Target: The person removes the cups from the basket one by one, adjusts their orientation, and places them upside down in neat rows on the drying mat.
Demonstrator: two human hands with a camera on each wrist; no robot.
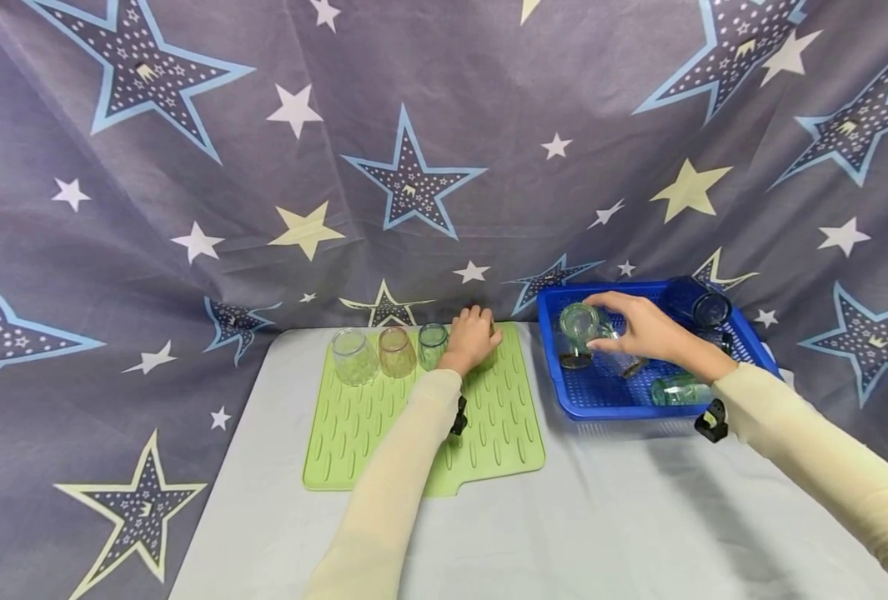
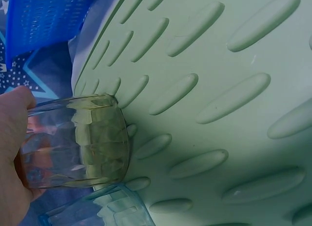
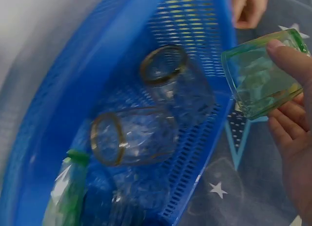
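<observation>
Cream sleeves (image 1: pixel 383 500) cover both outstretched arms in the head view. From the near edge, the left arm slants forward over a lime-green mat (image 1: pixel 504 417) on the desk (image 1: pixel 601 517), its left hand (image 1: pixel 474 340) at the far end, back upward. Beside it runs a row: blue glass (image 1: pixel 433 347), pinkish glass (image 1: pixel 397 353), clear glass (image 1: pixel 354 358). The right arm reaches in from the lower right, and the right hand (image 1: pixel 642 327) holds a green glass (image 1: pixel 579 323) above the blue basket (image 1: pixel 594 412), thumb and fingers spread to the glass's width.

In the left wrist view, fingers and thumb grip the upper end of an amber-tinted glass (image 2: pixel 100 143), whose other end meets the mat, right next to the blue glass.

In the right wrist view, the thumb lies on one side of the green glass, fingers on the other. Two brown-rimmed glasses (image 3: pixel 134 135) lie in the basket.
</observation>
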